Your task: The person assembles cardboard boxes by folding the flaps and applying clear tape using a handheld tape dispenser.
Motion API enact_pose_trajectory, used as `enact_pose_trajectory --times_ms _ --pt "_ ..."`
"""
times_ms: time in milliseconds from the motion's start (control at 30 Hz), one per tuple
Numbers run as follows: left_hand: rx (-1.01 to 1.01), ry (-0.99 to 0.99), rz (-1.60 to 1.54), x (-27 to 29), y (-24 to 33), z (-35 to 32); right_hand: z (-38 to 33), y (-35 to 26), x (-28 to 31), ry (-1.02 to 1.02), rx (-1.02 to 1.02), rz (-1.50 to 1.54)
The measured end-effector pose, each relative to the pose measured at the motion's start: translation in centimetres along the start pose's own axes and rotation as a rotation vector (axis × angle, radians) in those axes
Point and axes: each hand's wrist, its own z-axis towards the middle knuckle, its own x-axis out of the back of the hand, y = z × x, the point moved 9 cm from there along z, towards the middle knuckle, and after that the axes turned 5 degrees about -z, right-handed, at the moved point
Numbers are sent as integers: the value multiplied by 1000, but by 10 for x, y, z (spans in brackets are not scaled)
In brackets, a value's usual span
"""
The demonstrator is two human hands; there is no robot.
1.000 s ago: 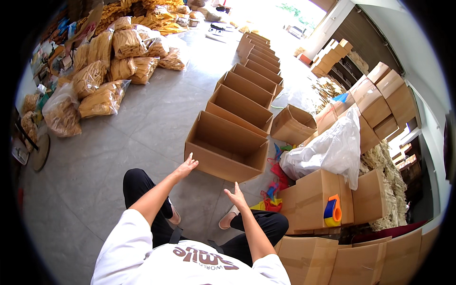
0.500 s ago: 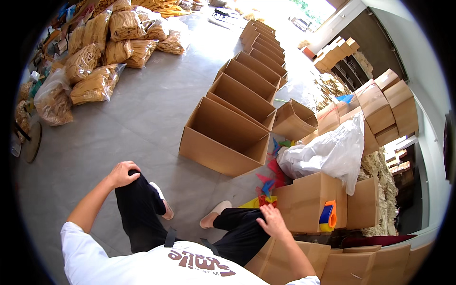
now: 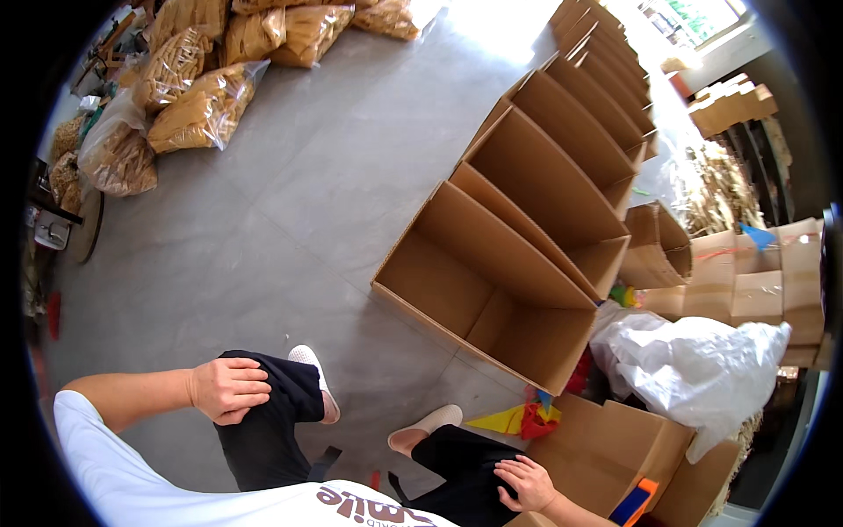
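Observation:
My left hand [image 3: 230,389] rests on the knee of my black trousers [image 3: 272,439], its fingers laid over the cloth. On the other knee lies my right hand [image 3: 527,483] with its fingers slightly spread. Neither hand holds anything. Ahead and to the right stands an open cardboard box [image 3: 421,299], the nearest of a long row, apart from both hands. Its top is open and I see its bare inside. Close to my right hand is an orange and blue tape dispenser [image 3: 639,502], partly cut off by the dark rim, beside a cardboard box [image 3: 606,435].
Several more open boxes [image 3: 553,162] run away toward the bright doorway. A white plastic sack [image 3: 685,360] sits on the right, with yellow and red cloth pennants [image 3: 527,420] below it. Filled clear bags [image 3: 211,105] are piled at the far left. Grey floor [image 3: 290,202] lies between.
My view has shifted, so the box row now appears larger and further right, and the tape dispenser is lower. Both hands stay on my knees.

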Motion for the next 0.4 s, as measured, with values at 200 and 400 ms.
enact_pose_trajectory --times_ms 200,400 --pt "53 -21 -117 13 -27 17 16 31 16 -75 86 160" --pt "204 -52 -310 21 -37 18 18 36 23 -132 117 275"
